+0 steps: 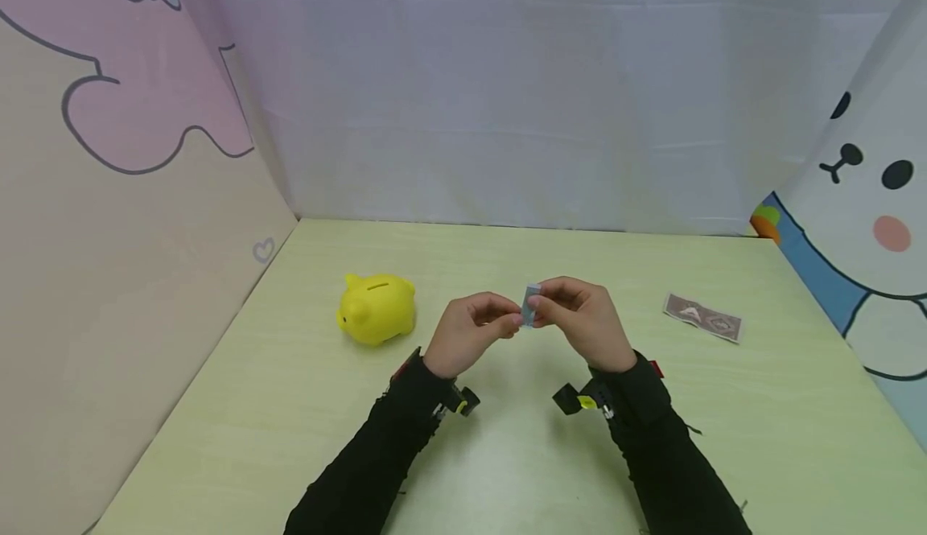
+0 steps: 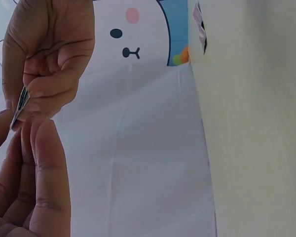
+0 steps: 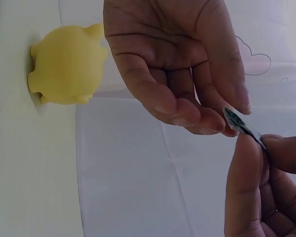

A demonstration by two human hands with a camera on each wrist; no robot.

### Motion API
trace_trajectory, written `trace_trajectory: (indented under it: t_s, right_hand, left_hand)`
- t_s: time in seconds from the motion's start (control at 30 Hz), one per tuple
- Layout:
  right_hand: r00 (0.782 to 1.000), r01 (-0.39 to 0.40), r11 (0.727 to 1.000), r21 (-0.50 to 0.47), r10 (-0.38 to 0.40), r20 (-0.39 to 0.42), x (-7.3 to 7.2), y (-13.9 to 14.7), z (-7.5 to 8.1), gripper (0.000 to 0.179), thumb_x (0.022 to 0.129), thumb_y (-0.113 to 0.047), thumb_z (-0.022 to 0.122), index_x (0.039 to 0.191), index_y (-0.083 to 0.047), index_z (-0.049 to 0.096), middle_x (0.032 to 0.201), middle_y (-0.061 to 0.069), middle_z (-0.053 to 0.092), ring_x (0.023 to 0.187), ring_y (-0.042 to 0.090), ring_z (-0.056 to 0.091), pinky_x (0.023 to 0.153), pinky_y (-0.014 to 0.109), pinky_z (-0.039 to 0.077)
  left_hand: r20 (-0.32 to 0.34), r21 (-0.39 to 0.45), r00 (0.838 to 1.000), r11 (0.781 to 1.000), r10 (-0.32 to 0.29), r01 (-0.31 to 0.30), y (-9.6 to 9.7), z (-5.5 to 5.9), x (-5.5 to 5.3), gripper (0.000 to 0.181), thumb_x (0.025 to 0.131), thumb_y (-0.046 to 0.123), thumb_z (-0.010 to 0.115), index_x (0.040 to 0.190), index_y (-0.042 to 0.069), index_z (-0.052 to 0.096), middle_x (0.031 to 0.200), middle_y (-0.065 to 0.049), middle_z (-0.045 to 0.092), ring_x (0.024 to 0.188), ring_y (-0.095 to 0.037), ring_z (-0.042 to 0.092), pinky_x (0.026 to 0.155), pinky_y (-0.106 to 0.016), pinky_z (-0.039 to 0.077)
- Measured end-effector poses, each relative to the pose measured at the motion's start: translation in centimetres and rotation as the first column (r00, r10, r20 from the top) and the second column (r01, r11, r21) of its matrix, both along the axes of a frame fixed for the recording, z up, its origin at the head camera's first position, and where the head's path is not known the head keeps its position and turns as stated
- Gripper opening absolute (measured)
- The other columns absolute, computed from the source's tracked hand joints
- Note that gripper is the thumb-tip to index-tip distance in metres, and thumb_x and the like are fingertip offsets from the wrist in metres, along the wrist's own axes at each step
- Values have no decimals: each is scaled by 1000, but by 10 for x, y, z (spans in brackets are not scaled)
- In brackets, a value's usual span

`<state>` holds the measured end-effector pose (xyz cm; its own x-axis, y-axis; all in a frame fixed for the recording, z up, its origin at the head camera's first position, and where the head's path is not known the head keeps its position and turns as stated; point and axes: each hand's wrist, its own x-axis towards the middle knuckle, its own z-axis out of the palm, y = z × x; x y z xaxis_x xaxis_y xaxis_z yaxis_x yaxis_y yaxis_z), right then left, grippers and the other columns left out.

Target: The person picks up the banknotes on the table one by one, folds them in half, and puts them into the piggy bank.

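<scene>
A small folded banknote (image 1: 530, 306), bluish grey, is held up over the table between both hands. My left hand (image 1: 463, 332) pinches its left edge between thumb and fingertips. From the other side, my right hand (image 1: 588, 322) grips it with the thumb on its face and the fingers behind. Edge-on in the left wrist view, the folded note (image 2: 21, 102) shows as a thin stack of layers. The right wrist view shows the layered end of the note (image 3: 237, 122) at the left hand's thumb and fingertips.
A yellow piggy bank (image 1: 376, 308) with a slot on top stands on the table to the left of the hands. Over to the right lies a creased brownish banknote (image 1: 702, 318). Fabric walls with cartoon prints (image 1: 862, 197) surround the pale table (image 1: 507, 454).
</scene>
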<state>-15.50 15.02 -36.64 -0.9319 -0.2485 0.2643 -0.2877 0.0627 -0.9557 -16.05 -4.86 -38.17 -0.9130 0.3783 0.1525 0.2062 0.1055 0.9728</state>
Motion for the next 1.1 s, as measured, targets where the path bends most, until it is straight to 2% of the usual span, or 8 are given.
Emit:
trace_trajectory:
  t_s: [0.2, 0.37, 0.5, 0.63, 0.7, 0.87, 0.97, 1.1]
  right_hand:
    - [999, 34, 999, 40, -35, 34, 0, 0, 0, 23, 94, -8, 65, 107, 11, 64, 86, -8, 67, 74, 9, 66, 73, 25, 60]
    - [999, 24, 999, 36, -26, 47, 0, 1, 0, 23, 94, -7, 64, 108, 11, 64, 87, -8, 67, 74, 9, 66, 73, 24, 60]
    - [999, 10, 1000, 22, -11, 46, 0, 2, -1, 23, 94, -6, 64, 109, 11, 63, 87, -8, 67, 73, 9, 66, 73, 25, 60]
    - [999, 5, 1000, 18, -6, 46, -1, 2, -2, 23, 94, -6, 64, 109, 11, 63, 87, -9, 67, 73, 9, 66, 73, 25, 60]
    - [999, 3, 1000, 22, -4, 41, -1, 1, -2, 23, 94, -5, 64, 109, 11, 63, 88, -9, 67, 73, 9, 66, 73, 25, 60]
    - [1000, -3, 1000, 28, 2, 25, -1, 1, -2, 22, 94, -3, 62, 108, 14, 62, 88, -9, 67, 73, 9, 66, 72, 25, 60]
    - [1000, -6, 1000, 27, 5, 24, -1, 0, -2, 22, 94, -3, 62, 108, 14, 61, 88, -8, 67, 73, 9, 66, 73, 26, 60]
    - [999, -4, 1000, 29, 3, 33, -2, 0, -1, 22, 94, -4, 63, 108, 14, 62, 88, -8, 67, 73, 9, 66, 73, 26, 60]
  left_hand:
    - [-101, -50, 987, 990, 128, -134, -15, 4, 0, 25, 94, 19, 67, 116, 6, 67, 113, -10, 70, 102, -22, 67, 85, -29, 57]
    - [-176, 19, 965, 981, 194, -194, -32, 8, -1, 34, 92, 13, 68, 125, 3, 61, 125, -15, 63, 116, -30, 60, 97, -41, 54]
    - [-254, 37, 942, 976, 218, -216, -47, 9, -4, 46, 90, 6, 69, 133, -2, 53, 134, -19, 55, 126, -33, 53, 106, -48, 46]
    - [-315, -27, 912, 958, 262, -285, -62, 12, -7, 57, 89, 10, 72, 140, 2, 47, 144, -16, 47, 135, -28, 44, 115, -46, 38]
    - [-350, -88, 889, 934, 297, -347, -70, 13, -8, 63, 88, 15, 74, 143, 6, 45, 148, -14, 43, 139, -28, 40, 117, -48, 33]
    - [-404, -228, 835, 844, 372, -486, -91, 8, -11, 80, 83, 30, 79, 148, 10, 38, 156, -10, 35, 144, -28, 32, 118, -51, 28]
    - [-398, -283, 829, 807, 393, -518, -103, 4, -14, 86, 82, 34, 79, 151, 10, 33, 158, -12, 29, 147, -33, 25, 118, -56, 25]
    - [-340, -357, 841, 769, 421, -530, -122, -5, -21, 92, 83, 38, 78, 154, 12, 26, 162, -14, 19, 151, -41, 9, 118, -65, 17]
